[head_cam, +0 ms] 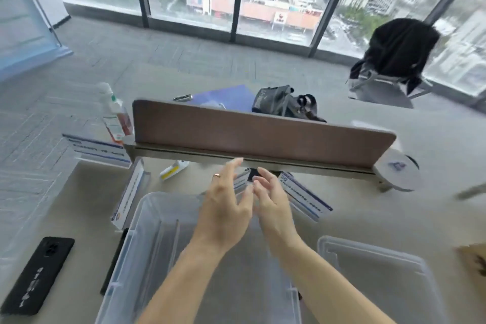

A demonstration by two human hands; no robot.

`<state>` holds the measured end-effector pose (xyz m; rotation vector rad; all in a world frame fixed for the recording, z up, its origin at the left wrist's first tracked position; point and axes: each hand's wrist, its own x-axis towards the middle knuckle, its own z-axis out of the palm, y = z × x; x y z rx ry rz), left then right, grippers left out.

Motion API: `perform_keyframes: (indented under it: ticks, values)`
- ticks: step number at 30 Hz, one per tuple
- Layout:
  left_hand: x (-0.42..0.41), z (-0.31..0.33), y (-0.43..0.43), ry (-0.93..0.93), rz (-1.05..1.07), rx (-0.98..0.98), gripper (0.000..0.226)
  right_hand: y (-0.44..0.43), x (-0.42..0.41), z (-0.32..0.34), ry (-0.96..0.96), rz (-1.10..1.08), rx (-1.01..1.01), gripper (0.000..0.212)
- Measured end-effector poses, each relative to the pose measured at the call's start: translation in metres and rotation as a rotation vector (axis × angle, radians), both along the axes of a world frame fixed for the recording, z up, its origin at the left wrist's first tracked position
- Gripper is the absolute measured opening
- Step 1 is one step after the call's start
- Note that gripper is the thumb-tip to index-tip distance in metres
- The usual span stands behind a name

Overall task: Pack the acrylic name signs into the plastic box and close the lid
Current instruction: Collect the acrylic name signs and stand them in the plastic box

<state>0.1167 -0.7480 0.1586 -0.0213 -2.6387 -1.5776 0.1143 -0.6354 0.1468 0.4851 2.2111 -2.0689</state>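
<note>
A clear plastic box (147, 231) stands open on the desk in front of me, with nothing visible inside. Its clear lid (378, 271) lies flat to the right of it. Acrylic name signs with blue and white cards lie around: one (128, 192) beside the box's left wall, one (100, 150) at the far left, one (307, 197) behind my right hand. My left hand (223, 205) and my right hand (273, 205) hover close together above the box's far edge, fingers straight, holding nothing. A small part of another sign (240, 181) shows between them.
A brown desk divider (257, 131) runs across behind the signs. A black phone (36, 273) lies at the left front, a white and yellow tube (173, 169) near the divider, a bottle (115, 116) at its left end. A grey bag (284, 102) and a chair (394, 60) are beyond.
</note>
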Motion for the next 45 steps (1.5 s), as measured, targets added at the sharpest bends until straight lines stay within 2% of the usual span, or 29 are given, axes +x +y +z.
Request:
perform_keyframes:
  ticks: [3, 5, 9, 12, 16, 19, 23, 26, 28, 30, 34, 37, 41, 45]
  values:
    - [-0.031, 0.045, 0.053, 0.041, -0.144, 0.145, 0.047, 0.068, -0.005, 0.047, 0.167, -0.142, 0.055, 0.034]
    - [-0.05, 0.053, 0.082, -0.041, -0.229, 0.184, 0.044, 0.113, -0.003, 0.061, 0.221, -0.24, 0.079, 0.033]
    - [-0.083, 0.026, 0.124, -0.28, -0.242, 0.297, 0.046, 0.191, 0.001, 0.046, 0.22, -0.383, 0.098, 0.03]
    - [-0.099, -0.007, 0.145, -0.426, -0.168, 0.263, 0.045, 0.23, -0.001, 0.012, 0.163, -0.418, 0.126, 0.029]
    - [-0.116, -0.054, 0.163, -0.555, -0.084, 0.192, 0.043, 0.255, -0.009, -0.043, 0.052, -0.399, 0.133, 0.03]
    - [-0.132, -0.087, 0.172, -0.639, -0.027, 0.186, 0.039, 0.262, -0.021, -0.082, -0.051, -0.326, 0.183, 0.042]
    - [-0.157, -0.134, 0.176, -0.747, 0.034, 0.178, 0.01, 0.273, -0.034, -0.142, -0.154, -0.232, 0.324, 0.06]
    - [-0.169, -0.162, 0.181, -0.833, -0.007, 0.15, 0.023, 0.285, -0.039, -0.183, -0.224, -0.13, 0.4, 0.068]
    - [-0.176, -0.174, 0.187, -0.875, -0.008, 0.141, 0.025, 0.291, -0.04, -0.202, -0.245, -0.09, 0.409, 0.061]
    - [-0.181, -0.186, 0.19, -0.896, 0.008, 0.228, 0.019, 0.292, -0.043, -0.214, -0.256, -0.091, 0.409, 0.044]
    - [-0.19, -0.201, 0.196, -0.905, 0.023, 0.31, 0.033, 0.288, -0.055, -0.221, -0.243, -0.153, 0.383, 0.01]
    - [-0.193, -0.208, 0.198, -0.865, 0.03, 0.261, 0.029, 0.287, -0.06, -0.221, -0.234, -0.233, 0.338, 0.008]
    - [-0.19, -0.213, 0.195, -0.749, -0.025, 0.022, 0.016, 0.295, -0.062, -0.22, -0.229, -0.332, 0.302, 0.006]
    - [-0.188, -0.2, 0.196, -0.665, -0.059, 0.008, 0.016, 0.306, -0.067, -0.208, -0.229, -0.4, 0.293, 0.012]
